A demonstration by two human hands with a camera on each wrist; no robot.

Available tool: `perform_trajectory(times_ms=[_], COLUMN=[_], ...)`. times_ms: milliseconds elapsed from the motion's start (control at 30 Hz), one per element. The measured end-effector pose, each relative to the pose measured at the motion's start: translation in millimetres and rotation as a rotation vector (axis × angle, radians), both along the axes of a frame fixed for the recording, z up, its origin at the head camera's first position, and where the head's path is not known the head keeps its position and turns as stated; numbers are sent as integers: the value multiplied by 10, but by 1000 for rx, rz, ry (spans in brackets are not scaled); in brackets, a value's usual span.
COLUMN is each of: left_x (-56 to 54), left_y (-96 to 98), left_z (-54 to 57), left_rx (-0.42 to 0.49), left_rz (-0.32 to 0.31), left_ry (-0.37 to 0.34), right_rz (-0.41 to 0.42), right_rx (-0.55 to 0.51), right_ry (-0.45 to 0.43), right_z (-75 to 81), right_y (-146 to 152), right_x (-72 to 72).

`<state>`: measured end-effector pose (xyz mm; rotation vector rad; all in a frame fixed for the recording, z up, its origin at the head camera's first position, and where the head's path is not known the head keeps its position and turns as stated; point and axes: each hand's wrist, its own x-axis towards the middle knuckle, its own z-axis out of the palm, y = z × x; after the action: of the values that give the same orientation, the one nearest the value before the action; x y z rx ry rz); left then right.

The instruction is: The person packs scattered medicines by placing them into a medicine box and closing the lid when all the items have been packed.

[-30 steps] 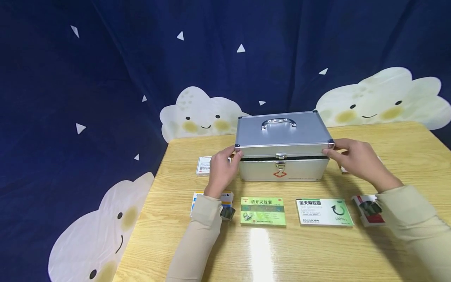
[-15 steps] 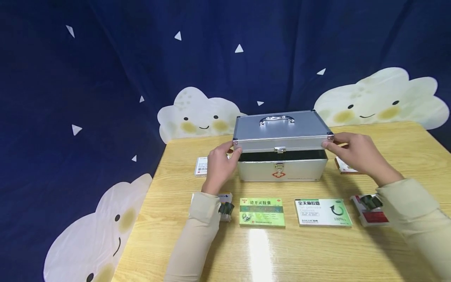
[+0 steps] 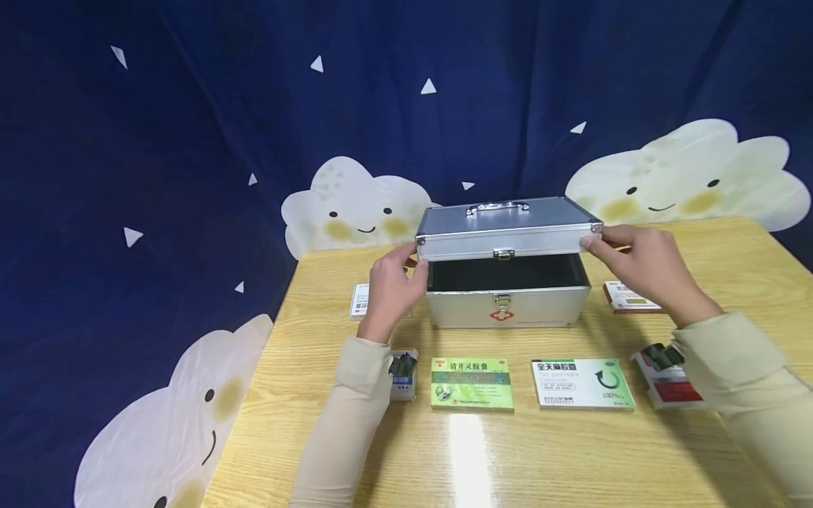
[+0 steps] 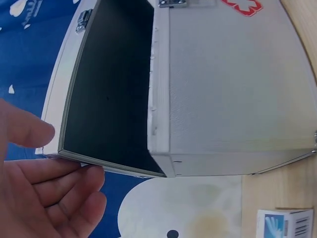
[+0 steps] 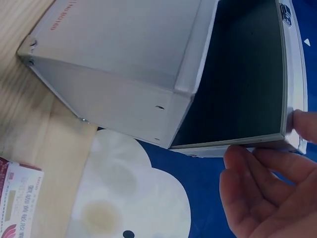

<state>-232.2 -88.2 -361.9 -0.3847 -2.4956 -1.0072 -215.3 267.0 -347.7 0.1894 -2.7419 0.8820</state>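
A silver first-aid box [image 3: 508,310] with a red cross on its front stands on the table. Its lid [image 3: 508,243], topped by a chrome handle [image 3: 497,209], is tilted partway up over a dark interior. At the lid's front left corner my left hand [image 3: 395,286] grips the edge, thumb in front and fingers at the side. My right hand [image 3: 648,264] pinches the front right corner the same way. Both wrist views show the curled fingers [image 4: 74,191] under the lid's side. The lower latch plate [image 3: 502,302] hangs apart from the lid's clasp [image 3: 504,254].
In front of the box lie a green medicine box [image 3: 472,384], a white-and-green one [image 3: 582,383], a red-and-white one [image 3: 670,381] and a blue-and-white one [image 3: 404,384]. Further boxes lie left [image 3: 359,302] and right [image 3: 629,297] of it. A dark blue curtain [image 3: 381,85] hangs behind.
The lid has risen from a narrow gap to a wide opening, both hands moving up with its front corners. The lower box and the medicine boxes have stayed in place.
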Motion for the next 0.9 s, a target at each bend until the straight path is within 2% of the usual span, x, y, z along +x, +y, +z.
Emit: perform_trajectory(times_ms=[233,467,900], left_x=[-32,-50,-100], left_y=[8,12,23], left_z=[31,28,87], left_rx=[-36,-32,-6], left_rz=[-3,17,50], left_ry=[39,60,54], right_rz=[-14,42,42], right_rx=[-8,11,23], right_ry=[-30,-26,4], right_z=[54,58,102], right_y=[22,10,8], right_x=[11,-13,-61])
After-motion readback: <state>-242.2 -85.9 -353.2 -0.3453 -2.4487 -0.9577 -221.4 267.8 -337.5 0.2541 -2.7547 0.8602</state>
